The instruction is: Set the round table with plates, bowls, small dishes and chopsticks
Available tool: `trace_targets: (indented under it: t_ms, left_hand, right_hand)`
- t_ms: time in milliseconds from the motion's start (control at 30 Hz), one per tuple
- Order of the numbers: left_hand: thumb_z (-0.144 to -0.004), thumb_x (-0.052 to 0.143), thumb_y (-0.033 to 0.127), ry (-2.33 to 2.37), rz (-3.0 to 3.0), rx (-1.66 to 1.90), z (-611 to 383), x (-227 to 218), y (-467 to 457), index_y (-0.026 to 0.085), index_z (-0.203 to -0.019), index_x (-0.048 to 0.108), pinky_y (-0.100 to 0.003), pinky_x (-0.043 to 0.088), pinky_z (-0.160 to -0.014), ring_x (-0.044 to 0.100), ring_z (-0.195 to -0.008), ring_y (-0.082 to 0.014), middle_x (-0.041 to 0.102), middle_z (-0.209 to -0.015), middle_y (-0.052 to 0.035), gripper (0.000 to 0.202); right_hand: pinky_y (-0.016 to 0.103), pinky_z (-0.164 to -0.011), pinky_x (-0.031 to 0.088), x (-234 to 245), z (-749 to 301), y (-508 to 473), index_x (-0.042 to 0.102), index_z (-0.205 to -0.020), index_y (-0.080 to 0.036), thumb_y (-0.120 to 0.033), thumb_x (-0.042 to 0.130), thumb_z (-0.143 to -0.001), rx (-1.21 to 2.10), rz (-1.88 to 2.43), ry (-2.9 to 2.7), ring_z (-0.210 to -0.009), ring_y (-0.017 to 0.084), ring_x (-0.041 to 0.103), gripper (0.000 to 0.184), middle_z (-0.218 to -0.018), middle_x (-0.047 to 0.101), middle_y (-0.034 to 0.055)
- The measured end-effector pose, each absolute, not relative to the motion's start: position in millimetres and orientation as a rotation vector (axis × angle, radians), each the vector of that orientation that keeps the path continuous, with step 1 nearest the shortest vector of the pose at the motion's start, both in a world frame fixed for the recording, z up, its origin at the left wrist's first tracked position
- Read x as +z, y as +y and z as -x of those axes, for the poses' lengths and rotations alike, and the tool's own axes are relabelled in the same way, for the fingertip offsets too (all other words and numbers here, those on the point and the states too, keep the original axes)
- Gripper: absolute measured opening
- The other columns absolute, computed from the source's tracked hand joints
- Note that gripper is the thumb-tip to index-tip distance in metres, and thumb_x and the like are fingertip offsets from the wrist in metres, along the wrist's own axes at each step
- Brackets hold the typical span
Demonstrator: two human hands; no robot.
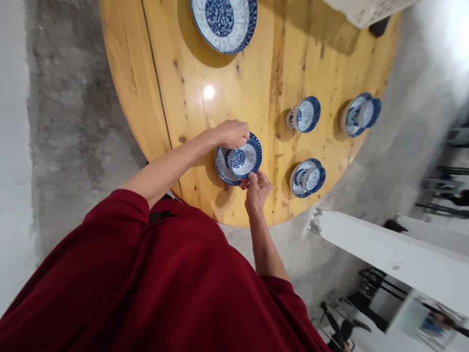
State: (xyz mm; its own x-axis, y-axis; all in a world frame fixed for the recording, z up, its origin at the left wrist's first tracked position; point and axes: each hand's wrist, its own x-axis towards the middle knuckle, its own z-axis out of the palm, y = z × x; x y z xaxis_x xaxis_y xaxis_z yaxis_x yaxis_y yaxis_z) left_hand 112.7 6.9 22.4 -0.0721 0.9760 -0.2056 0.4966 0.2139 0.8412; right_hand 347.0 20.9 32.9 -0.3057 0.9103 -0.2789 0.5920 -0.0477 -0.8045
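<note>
A small blue-and-white bowl (pixel 248 160) with a dark blue patterned rim sits tilted over a wider matching dish (pixel 222 168), partly covering it. My left hand (pixel 231 134) is closed at the upper rim of the small bowl, fingers curled over its edge. At the lower rim my right hand (pixel 258 189) pinches the same bowl from below, its fingertips close to the dish's edge too. Whether the bowl rests on the dish or hangs just above it, I cannot tell. The undersides of both pieces are hidden.
On the round wooden table (pixel 205 117) a large patterned bowl (pixel 238 24) stands at the far side. To the right are a single bowl (pixel 308 115) and two stacked sets, one nearer (pixel 299 181) and one farther (pixel 353 115). A white perforated basket (pixel 366 11) overhangs the far right.
</note>
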Motion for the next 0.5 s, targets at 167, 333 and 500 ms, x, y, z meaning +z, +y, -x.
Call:
trace_targets:
  t_ms: [167, 333, 500]
  left_hand:
    - [-0.069, 0.058, 0.017, 1.68, -1.322, 0.8, -111.8, 25.6, 5.5, 0.016, -0.074, 0.075, -0.036, 0.036, -0.073, 0.059, -0.072, -0.022, 0.067, -0.069, -0.0078, 0.017]
    - [-0.071, 0.058, 0.016, 1.682, -1.324, 0.772, -111.9, 29.9, 4.6, 0.016, -0.077, 0.076, -0.037, 0.038, -0.075, 0.062, -0.076, -0.0233, 0.069, -0.072, -0.0087, 0.019]
    - [-0.079, 0.055, 0.019, 1.684, -1.376, 0.754, -109.2, 30.7, 2.1, 0.014, -0.087, 0.078, -0.038, 0.043, -0.085, 0.067, -0.09, -0.0269, 0.073, -0.084, -0.0117, 0.025]
  right_hand:
    - [0.025, -0.048, 0.045, 31.3, -347.4, 20.1, 0.063, -0.089, -0.02, -0.038, 0.062, -0.084, 1.303, 1.577, -1.848, -0.046, 0.012, 0.055, 0.019, -0.057, 0.063, -0.0044]
    - [0.024, -0.048, 0.043, 29.8, -347.1, 19.0, 0.062, -0.088, -0.02, -0.037, 0.064, -0.084, 1.315, 1.557, -1.834, -0.045, 0.012, 0.056, 0.018, -0.056, 0.063, -0.004]
    - [0.024, -0.047, 0.042, 34.1, -348.3, 18.8, 0.062, -0.089, -0.019, -0.045, 0.063, -0.088, 1.318, 1.594, -1.795, -0.045, 0.011, 0.055, 0.025, -0.057, 0.063, -0.0037]
